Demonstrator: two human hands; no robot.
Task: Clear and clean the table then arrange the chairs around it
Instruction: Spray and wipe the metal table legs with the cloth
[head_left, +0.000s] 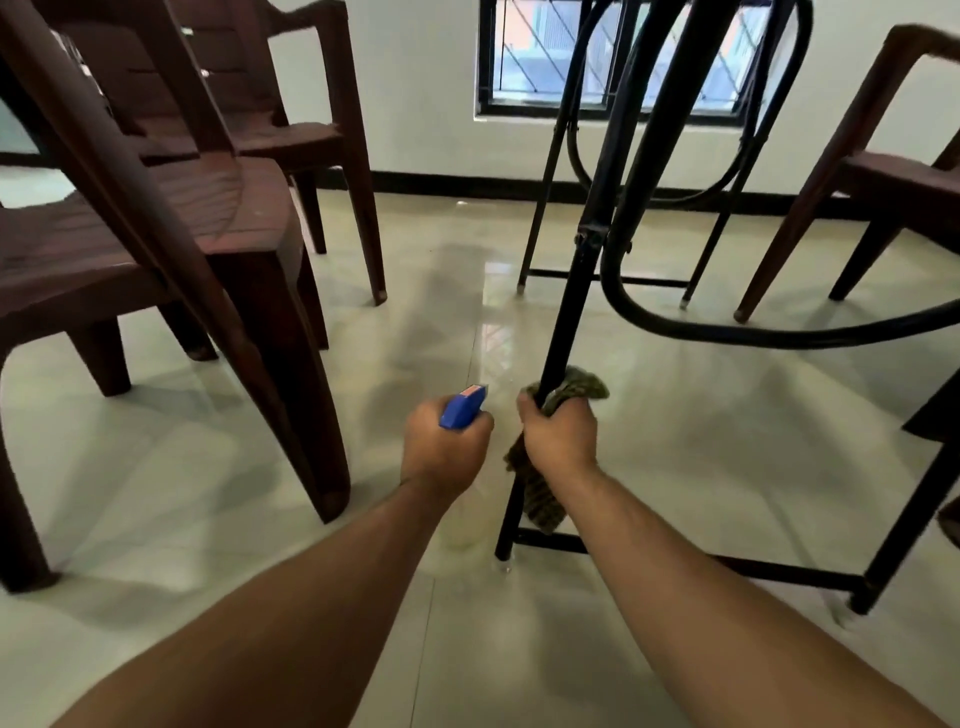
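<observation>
I am low down, looking under the table. My right hand (560, 431) grips a green cloth (543, 493) wrapped round the near black metal table leg (563, 312), low on the leg. The cloth's tail hangs down beside my wrist. My left hand (445, 448) holds a spray bottle by its blue trigger head (462, 408), just left of that leg; the clear bottle body (460, 525) hangs below my hand. Brown plastic chairs stand around: one close at the left (156, 249), another behind it (291, 119), one at the right (883, 171).
The table frame has black curved braces (727, 327) and low crossbars (779, 571) joining the legs near the floor. The glossy tiled floor (441, 312) stretches to a white wall with a barred window (613, 57). A dark object edges in at the far right.
</observation>
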